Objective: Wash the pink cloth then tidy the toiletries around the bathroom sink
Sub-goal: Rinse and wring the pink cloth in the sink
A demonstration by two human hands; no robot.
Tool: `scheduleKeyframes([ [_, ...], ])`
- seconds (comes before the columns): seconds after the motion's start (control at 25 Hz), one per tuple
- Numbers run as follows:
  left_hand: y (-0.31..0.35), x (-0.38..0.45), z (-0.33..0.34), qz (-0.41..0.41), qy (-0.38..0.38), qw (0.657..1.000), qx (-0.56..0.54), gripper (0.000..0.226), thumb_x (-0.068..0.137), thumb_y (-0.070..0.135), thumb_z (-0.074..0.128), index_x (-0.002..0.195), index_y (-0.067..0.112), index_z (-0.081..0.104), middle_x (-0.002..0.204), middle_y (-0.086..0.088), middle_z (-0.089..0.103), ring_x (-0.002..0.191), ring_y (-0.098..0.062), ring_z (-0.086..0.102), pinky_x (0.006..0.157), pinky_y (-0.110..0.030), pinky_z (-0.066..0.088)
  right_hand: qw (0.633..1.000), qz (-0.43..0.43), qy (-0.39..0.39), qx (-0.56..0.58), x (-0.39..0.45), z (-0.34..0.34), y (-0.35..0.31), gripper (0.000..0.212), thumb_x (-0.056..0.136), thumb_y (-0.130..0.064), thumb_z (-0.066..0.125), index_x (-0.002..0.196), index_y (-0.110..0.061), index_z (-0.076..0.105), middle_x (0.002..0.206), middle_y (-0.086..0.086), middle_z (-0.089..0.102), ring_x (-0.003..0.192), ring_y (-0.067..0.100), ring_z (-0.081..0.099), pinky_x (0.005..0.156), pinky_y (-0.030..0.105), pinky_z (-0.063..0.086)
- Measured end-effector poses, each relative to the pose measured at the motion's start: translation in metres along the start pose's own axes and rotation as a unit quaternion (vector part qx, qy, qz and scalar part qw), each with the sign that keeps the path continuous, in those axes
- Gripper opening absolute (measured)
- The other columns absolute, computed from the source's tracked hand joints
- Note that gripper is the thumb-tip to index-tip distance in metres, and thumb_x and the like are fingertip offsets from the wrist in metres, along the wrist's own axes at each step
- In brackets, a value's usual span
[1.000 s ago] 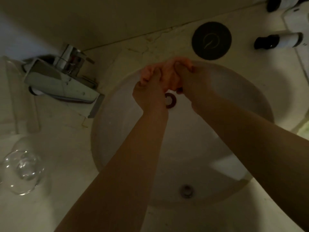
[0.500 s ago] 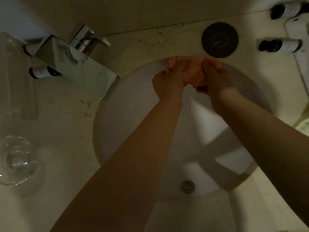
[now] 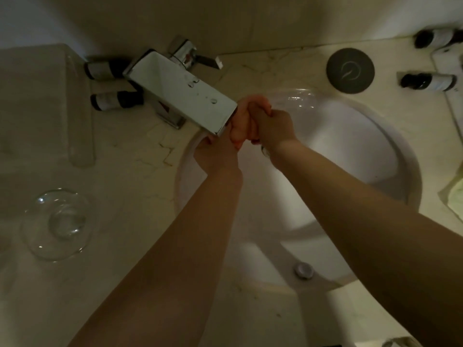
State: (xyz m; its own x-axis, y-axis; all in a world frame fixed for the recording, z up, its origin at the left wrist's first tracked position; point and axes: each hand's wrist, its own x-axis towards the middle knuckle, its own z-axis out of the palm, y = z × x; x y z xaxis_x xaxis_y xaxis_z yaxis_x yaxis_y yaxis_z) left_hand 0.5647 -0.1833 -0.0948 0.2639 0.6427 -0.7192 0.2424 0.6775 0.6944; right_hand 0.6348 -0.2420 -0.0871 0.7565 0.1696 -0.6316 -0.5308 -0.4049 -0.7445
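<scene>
Under the flat chrome faucet spout (image 3: 183,92), at the round white sink's (image 3: 363,146) far-left rim, left hand (image 3: 216,152) and right hand (image 3: 274,126) both grip the bunched pink cloth (image 3: 244,118), its long axis running near-to-far.

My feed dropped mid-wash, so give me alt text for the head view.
Both hands, left hand and right hand, grip the pink cloth over the white sink, just under the chrome faucet spout. Small dark bottles lie beside the faucet.
</scene>
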Motion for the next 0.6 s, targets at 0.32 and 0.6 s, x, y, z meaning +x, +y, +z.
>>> scheduleKeyframes([
  [0.32, -0.002, -0.014, 0.047, 0.061, -0.033, 0.994, 0.079, 0.017, 0.082, 0.024, 0.072, 0.09, 0.008, 0.069, 0.086, -0.007, 0.07, 0.07, -0.013, 0.065, 0.063, -0.033, 0.059, 0.998, -0.015, 0.051, 0.045, 0.015, -0.052, 0.003, 0.024, 0.096, -0.035, 0.049, 0.085, -0.02, 0.065, 0.079, -0.002, 0.066, 0.072, 0.016, 0.063, 0.073, 0.041, 0.055],
  [0.6, -0.02, -0.028, 0.077, 0.054, 0.088, 0.994, 0.04, 0.034, 0.08, 0.031, 0.072, 0.066, 0.005, 0.057, 0.056, -0.006, 0.048, 0.046, -0.009, 0.042, 0.042, -0.019, 0.036, 0.998, -0.055, 0.005, -0.007, 0.017, -0.078, 0.001, 0.023, 0.097, -0.035, 0.048, 0.085, -0.026, 0.065, 0.085, -0.002, 0.07, 0.08, 0.014, 0.067, 0.069, 0.037, 0.056],
])
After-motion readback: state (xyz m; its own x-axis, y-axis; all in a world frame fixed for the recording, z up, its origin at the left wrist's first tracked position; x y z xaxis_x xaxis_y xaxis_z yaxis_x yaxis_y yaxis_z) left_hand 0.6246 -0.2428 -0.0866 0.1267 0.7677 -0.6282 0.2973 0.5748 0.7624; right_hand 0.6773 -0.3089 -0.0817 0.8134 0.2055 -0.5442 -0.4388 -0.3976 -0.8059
